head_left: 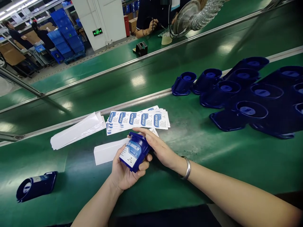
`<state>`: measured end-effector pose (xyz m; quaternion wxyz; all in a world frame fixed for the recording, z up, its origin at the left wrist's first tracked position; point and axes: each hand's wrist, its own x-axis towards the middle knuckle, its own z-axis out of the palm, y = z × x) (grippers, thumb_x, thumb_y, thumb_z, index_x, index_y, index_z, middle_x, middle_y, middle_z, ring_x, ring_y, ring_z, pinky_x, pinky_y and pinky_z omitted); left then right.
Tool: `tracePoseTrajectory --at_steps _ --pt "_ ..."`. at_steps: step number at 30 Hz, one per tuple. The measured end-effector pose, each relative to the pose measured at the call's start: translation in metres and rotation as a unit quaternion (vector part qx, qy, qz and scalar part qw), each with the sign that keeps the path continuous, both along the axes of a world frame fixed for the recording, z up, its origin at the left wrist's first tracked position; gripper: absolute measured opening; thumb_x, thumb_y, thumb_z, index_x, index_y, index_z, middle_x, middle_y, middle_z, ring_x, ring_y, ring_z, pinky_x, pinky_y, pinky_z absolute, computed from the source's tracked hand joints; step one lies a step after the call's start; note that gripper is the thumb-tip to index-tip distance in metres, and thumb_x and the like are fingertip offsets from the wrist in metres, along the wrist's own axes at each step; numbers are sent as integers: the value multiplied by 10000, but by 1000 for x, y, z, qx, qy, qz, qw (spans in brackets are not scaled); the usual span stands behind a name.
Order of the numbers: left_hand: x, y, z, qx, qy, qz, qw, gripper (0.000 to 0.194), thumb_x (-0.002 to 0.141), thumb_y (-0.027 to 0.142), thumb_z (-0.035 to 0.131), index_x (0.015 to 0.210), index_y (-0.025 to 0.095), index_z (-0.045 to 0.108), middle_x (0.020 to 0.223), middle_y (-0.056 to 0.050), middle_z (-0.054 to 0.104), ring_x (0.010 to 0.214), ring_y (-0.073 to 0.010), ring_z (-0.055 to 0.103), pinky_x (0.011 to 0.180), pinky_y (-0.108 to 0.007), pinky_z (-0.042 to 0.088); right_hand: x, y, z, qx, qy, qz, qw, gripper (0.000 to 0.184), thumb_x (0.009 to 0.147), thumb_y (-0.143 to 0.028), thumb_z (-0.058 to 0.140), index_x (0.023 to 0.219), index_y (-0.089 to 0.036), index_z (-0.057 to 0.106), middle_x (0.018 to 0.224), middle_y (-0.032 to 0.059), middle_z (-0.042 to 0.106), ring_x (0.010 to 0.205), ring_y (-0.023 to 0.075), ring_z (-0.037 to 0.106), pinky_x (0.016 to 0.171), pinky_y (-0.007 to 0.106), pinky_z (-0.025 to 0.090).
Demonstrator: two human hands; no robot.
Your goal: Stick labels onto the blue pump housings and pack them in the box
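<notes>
1. Left hand (pixel 125 176) is gripping a labelled dark-blue plastic housing (pixel 139 153).
2. Right hand (pixel 163 151), fingers loosely extended, is touching it.
3. Beneath both, a glossy green bench (pixel 170 195) is stretching; beyond, a white pillar (pixel 105 22) is standing.

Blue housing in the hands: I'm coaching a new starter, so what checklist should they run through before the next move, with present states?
1. Housing securely held: ok; the left hand wraps it, the right hand is at its upper edge.
2. Label on the housing: ok; it shows on the face towards the camera.
3. Label edges fully stuck down: cannot tell; too fine to see.
4. Printed label sheets nearby: ok; they lie just beyond the hands.
5. Wrists free of jewellery: not ok; a metal bangle on the right wrist could perhaps scratch parts.
</notes>
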<state>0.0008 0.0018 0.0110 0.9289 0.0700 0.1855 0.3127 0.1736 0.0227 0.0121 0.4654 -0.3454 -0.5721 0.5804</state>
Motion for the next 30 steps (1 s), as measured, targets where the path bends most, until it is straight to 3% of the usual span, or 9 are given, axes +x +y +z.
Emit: tracePoseTrajectory --at_steps 2,4,6,7,12,16,24,27,30 --pt "0 0 -1 6 1 -7 1000 658 930 609 481 1140 10 654 985 -180 625 638 -103 502 522 -174 464 1 0 0 8 -4 0 1000 495 1028 -599 423 1367 -263 554 1301 83 645 1200 250 614 1055 434 504" --pt "1 0 -3 27 6 -8 1000 658 949 603 453 1169 16 653 1014 -202 646 661 -127 554 546 -198 491 1 -1 0 -17 -12 -15 1000 496 1018 -621 414 1338 -275 569 1227 77 647 906 206 672 733 337 600" --pt "0 0 -4 49 24 1 999 618 982 563 422 1206 33 647 1041 -218 671 714 -172 629 597 -236 528 0 -4 0 -61 -16 -28 998 507 1002 -651 412 1340 -298 546 1145 67 634 632 142 578 433 251 466" --pt "0 0 -5 57 38 8 998 592 998 538 404 1214 43 647 1045 -219 682 743 -197 661 624 -256 543 0 -5 0 -79 -17 -34 996 511 994 -663 417 1344 -308 529 1115 61 623 585 130 534 382 234 401" --pt "-1 1 -7 112 117 43 986 542 1027 477 373 1198 39 644 939 -188 710 808 -273 724 688 -309 574 0 -10 -6 -54 -26 -85 995 463 994 -638 462 1315 -305 479 1059 54 596 826 202 599 583 292 525" --pt "-2 0 -6 191 208 68 957 499 1020 464 433 1316 84 564 1050 -177 694 863 -285 724 709 -342 579 1 -11 -14 -27 -32 -111 993 414 1007 -590 487 1312 -312 458 1041 37 585 861 200 597 687 321 543" --pt "-2 -8 -5 295 311 75 900 596 942 471 623 1400 169 391 1137 -137 631 889 -258 703 754 -395 588 0 -13 -18 -65 -23 -121 990 415 1009 -593 465 1313 -314 423 980 23 585 545 150 544 465 312 503" --pt "-1 -10 -10 328 365 83 867 706 852 378 755 1420 233 361 1270 -143 578 1046 -283 670 846 -421 591 1 -11 -20 -38 -61 -167 983 417 1003 -606 465 1279 -295 492 1058 49 585 812 212 605 705 366 559" --pt "1 -12 -12 344 403 96 843 803 766 247 832 1419 313 369 1407 -117 485 1205 -292 606 984 -444 559 2 -8 -23 -30 -79 -183 979 412 1009 -609 449 1272 -300 522 1190 60 560 1086 256 554 952 429 489"
